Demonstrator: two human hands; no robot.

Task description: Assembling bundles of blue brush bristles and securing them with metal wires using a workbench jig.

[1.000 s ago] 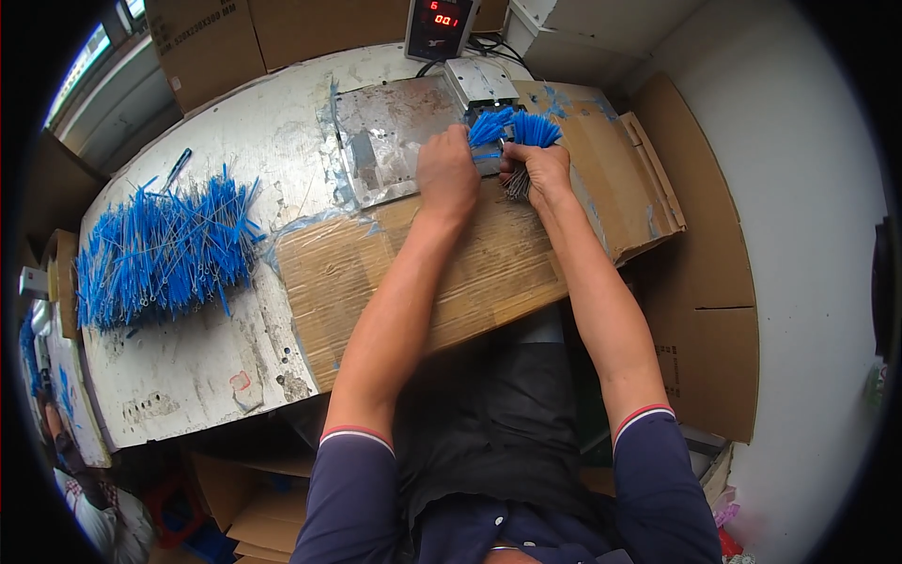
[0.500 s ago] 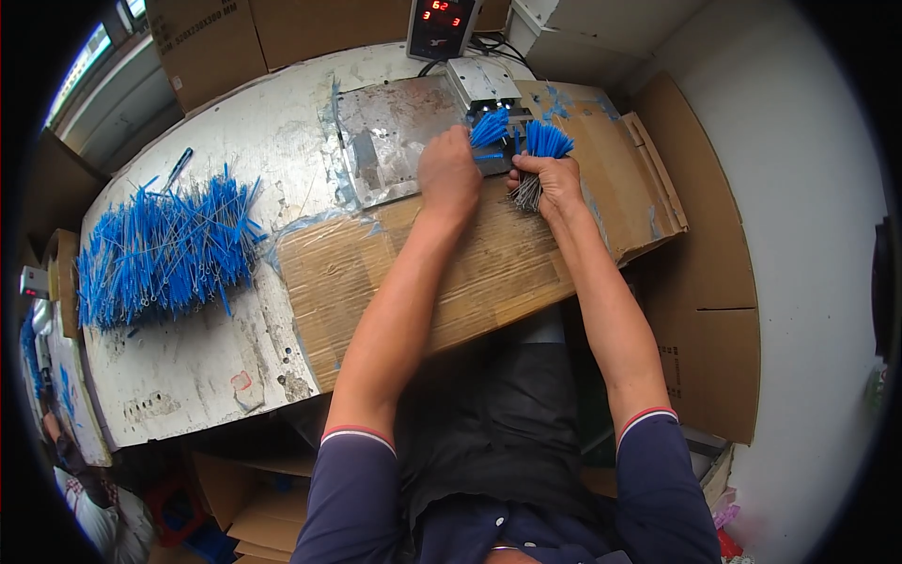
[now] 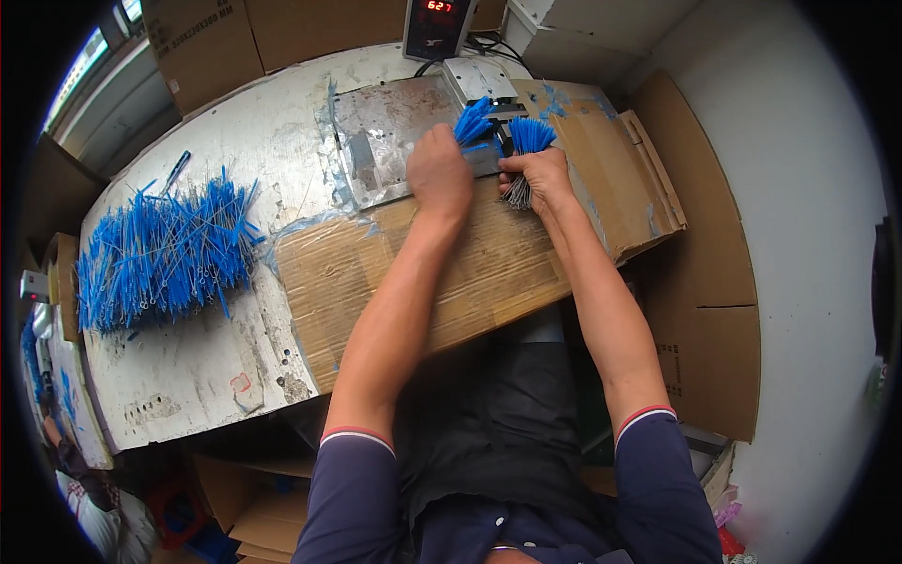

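Fingers (image 3: 447,137) of the left hand (image 3: 440,176) curl around a bunch of blue-tipped wires (image 3: 474,120), blue ends pointing up and rightward. Just right of them, the right hand (image 3: 537,172) grips a second bunch (image 3: 532,135), blue ends above its fingers, bare wire ends below. Past the fingers stand a pale metal box (image 3: 479,80) and, farther off, a black display (image 3: 435,28) with red digits. Left of the left fingers lies a metal plate (image 3: 390,111); well beyond that, a heap of similar wires (image 3: 169,249) covers part of the tabletop (image 3: 282,150).
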